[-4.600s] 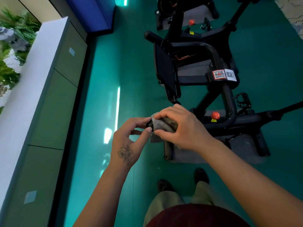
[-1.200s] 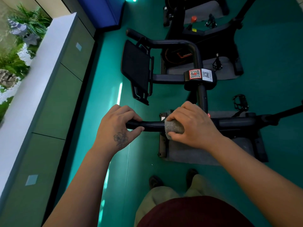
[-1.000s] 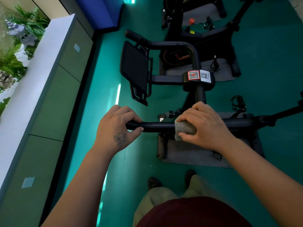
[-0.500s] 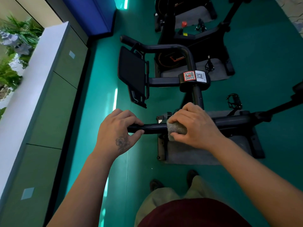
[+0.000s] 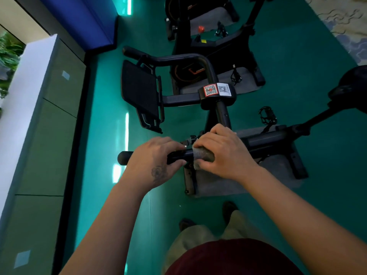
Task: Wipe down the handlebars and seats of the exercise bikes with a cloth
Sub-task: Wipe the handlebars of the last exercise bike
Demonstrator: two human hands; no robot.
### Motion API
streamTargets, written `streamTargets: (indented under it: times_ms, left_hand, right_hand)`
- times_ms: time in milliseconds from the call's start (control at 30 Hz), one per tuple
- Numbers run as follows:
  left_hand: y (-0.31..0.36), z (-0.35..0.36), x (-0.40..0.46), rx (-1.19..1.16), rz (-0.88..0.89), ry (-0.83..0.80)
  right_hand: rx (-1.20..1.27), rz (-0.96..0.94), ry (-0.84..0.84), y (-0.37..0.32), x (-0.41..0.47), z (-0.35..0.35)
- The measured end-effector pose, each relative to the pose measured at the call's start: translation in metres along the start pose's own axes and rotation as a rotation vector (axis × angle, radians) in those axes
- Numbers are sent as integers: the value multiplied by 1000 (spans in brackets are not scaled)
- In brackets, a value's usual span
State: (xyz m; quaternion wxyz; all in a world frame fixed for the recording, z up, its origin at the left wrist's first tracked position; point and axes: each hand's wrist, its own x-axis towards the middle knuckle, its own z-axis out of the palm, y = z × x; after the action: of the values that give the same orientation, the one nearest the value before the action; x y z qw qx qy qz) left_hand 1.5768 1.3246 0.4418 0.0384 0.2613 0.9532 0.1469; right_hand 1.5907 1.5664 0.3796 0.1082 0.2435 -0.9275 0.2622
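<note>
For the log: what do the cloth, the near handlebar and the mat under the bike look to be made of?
Cloth: grey-brown nubbly fabric, probably microfibre or terry; it bunches round the bar.
Handlebar: matte black, rounded end, likely rubber or foam over metal; the core is hidden.
Mat: dull grey, flat, looks like rubber or felt; uncertain.

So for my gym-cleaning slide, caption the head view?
Right hand wraps cloth around near handlebar; left hand grips the bar beside it.
</note>
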Motion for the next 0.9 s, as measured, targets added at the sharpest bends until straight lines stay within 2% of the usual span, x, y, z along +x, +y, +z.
streamTargets:
  times_ms: [400,467,567,700,900]
  left_hand:
    - [2,12,16,-38,50,-36]
    - [2,14,19,-56,56,-46]
    - [2,17,24,-78,73,-71]
    - [1,19,30,-91,83,-92]
    - [0,21,31,-99,59,-72]
  right_hand:
    - [-30,127,346,25,-49,-14]
    - [36,223,419,12,-48,-13]
    - [168,481,499,-5,-46,-5]
    - [324,765,471,-16,-43,8]
    - [343,902,477,-15,-32,7]
